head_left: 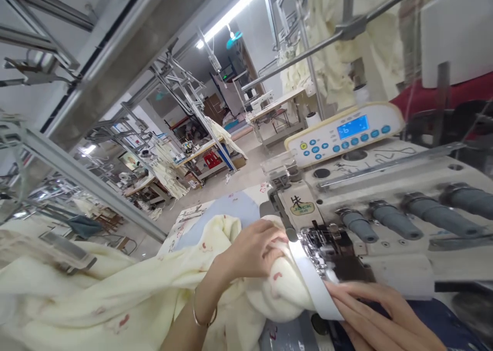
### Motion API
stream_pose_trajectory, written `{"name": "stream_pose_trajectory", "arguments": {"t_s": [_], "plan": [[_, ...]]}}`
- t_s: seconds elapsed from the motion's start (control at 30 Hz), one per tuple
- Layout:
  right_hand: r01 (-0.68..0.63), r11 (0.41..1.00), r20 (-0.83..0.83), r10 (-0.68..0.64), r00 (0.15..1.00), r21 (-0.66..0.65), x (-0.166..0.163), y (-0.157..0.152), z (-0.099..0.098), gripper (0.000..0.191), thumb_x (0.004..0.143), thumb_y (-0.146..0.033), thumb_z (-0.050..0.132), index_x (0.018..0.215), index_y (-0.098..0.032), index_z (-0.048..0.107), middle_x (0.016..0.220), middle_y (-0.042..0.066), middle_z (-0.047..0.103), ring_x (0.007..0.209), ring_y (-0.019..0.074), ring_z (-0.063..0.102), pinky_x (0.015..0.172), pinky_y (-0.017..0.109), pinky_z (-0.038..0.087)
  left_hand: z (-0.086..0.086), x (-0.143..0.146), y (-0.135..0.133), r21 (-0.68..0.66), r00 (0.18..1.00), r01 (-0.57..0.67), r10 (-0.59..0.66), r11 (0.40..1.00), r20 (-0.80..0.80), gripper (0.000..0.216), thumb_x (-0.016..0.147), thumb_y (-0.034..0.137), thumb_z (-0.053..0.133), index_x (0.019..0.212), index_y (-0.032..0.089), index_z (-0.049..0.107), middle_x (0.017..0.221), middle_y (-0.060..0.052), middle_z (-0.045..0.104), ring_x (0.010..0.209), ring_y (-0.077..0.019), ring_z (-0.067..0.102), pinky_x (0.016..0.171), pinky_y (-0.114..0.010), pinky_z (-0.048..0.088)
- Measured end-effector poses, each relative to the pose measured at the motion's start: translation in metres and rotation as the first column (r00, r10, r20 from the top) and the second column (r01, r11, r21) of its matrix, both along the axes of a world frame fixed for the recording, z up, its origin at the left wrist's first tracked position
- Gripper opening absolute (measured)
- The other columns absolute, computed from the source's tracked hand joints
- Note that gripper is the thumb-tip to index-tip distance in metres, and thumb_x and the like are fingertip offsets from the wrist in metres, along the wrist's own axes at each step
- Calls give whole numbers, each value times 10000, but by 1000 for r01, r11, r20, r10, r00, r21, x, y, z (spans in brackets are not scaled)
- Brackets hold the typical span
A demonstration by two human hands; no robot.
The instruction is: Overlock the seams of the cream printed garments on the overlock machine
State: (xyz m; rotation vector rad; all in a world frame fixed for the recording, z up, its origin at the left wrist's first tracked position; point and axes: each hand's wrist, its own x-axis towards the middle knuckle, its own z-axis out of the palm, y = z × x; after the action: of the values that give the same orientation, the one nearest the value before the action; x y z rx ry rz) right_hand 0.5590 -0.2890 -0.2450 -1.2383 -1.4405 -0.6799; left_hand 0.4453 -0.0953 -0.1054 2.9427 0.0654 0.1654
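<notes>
A length of cream fabric (146,284) with small reddish prints runs from the lower left up to an overlock sewing machine (404,174). Along the fabric's right edge lies a smooth white band (318,292), whose upper end is under the lit needle area. My left hand (256,248), a thin bangle on its wrist, is closed on bunched fabric just left of the presser area. The fingertips of my right hand (379,310) hold the band's lower right edge, in front of the machine. The needle and presser foot are partly hidden by glare.
A control panel (346,133) with a blue display sits on top of the machine. Several grey thread tubes (431,217) stick out of its front. A metal rail (111,53) slants overhead at left. Other sewing tables (277,104) and hanging cream garments (346,48) stand beyond.
</notes>
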Motion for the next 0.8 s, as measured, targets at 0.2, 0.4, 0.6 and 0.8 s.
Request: {"name": "stream_pose_trajectory", "arguments": {"t_s": [0.2, 0.4, 0.6, 0.8], "plan": [[-82, 993, -13, 81, 997, -86, 7, -8, 9, 458, 820, -52, 532, 1266, -152, 569, 1192, 63, 617, 1157, 216, 546, 934, 305, 507, 47, -29, -38, 122, 978, 203, -194, 971, -78, 133, 696, 88, 576, 790, 177, 606, 929, -44, 607, 884, -179, 533, 857, -350, 442], [-121, 964, -145, 88, 985, -238, 2, -6, 47, 327, 828, -105, 408, 1087, -225, 567, 1084, 50, 583, 1044, 135, 579, 831, 187, 528, 50, -41, -61, -214, 862, 464, -494, 860, -117, 45, 824, 172, 603, 851, 185, 570, 909, 3, 681, 967, -134, 599, 1061, -284, 364], [-103, 977, -162, 73, 984, -184, -30, -19, 60, 446, 787, -101, 391, 1205, -219, 491, 1177, 51, 592, 1209, 170, 512, 984, 265, 480, 38, -35, -78, -214, 807, 561, -586, 800, -76, 231, 742, 48, 523, 926, 182, 560, 886, 16, 691, 889, -107, 622, 977, -240, 395], [-114, 964, -206, 64, 976, -238, -51, -44, 44, 176, 868, -189, 529, 1033, -205, 587, 982, 55, 646, 1002, 183, 611, 826, 250, 541, 36, -34, -77, -112, 874, 479, -485, 871, -35, 328, 702, 51, 480, 985, 195, 562, 960, 3, 694, 878, -130, 622, 931, -327, 365]]}}
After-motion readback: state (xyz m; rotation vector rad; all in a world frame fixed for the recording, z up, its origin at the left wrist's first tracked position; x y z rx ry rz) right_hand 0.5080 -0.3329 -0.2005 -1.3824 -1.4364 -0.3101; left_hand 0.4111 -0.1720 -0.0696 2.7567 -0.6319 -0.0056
